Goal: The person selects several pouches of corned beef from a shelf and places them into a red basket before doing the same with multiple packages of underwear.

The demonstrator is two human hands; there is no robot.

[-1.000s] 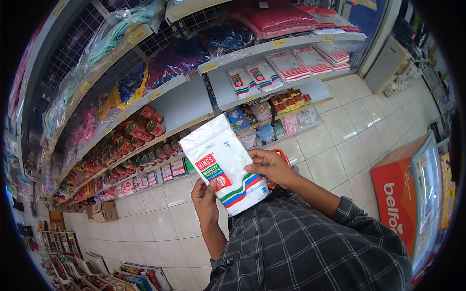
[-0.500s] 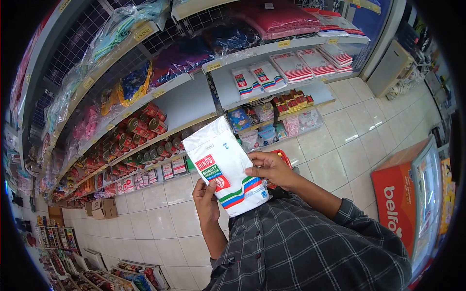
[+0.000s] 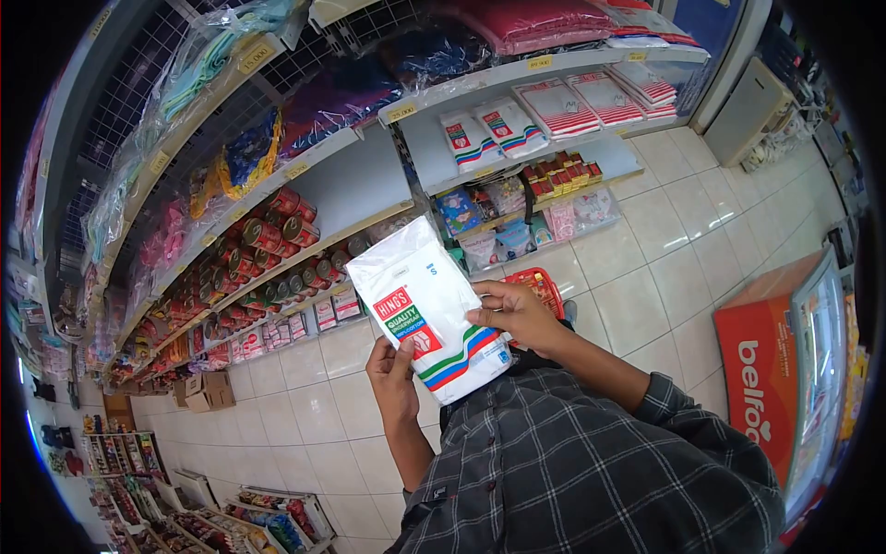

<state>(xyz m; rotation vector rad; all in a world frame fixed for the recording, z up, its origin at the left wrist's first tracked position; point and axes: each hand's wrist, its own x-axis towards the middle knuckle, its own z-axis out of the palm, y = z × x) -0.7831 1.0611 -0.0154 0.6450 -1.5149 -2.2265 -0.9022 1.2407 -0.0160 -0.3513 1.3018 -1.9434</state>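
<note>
Between my two hands is a white plastic pack of underwear (image 3: 448,291) printed "Hing's Quality Underwear", with green, red and blue wavy stripes and a small blue "S". It is tilted, its lower end close to my shirt. My left hand (image 3: 395,379) grips its lower left edge, thumb on the front. On the right edge, my right hand (image 3: 512,316) pinches the pack, thumb on the front and fingers partly behind it. Similar striped packs (image 3: 509,127) lie on the shelf ahead, beside red-striped white packs (image 3: 554,115).
Stocked shelves (image 3: 360,189) curve along the front and left, with rows of red cans (image 3: 268,238). A red basket (image 3: 537,288) is on the tiled floor beyond my right hand. At right stands an orange "belfoo" freezer (image 3: 757,369); a cardboard box (image 3: 209,391) sits at left.
The camera view has shifted slightly, and more of the red basket shows. Both hands keep their hold on the underwear pack, which has barely moved.
</note>
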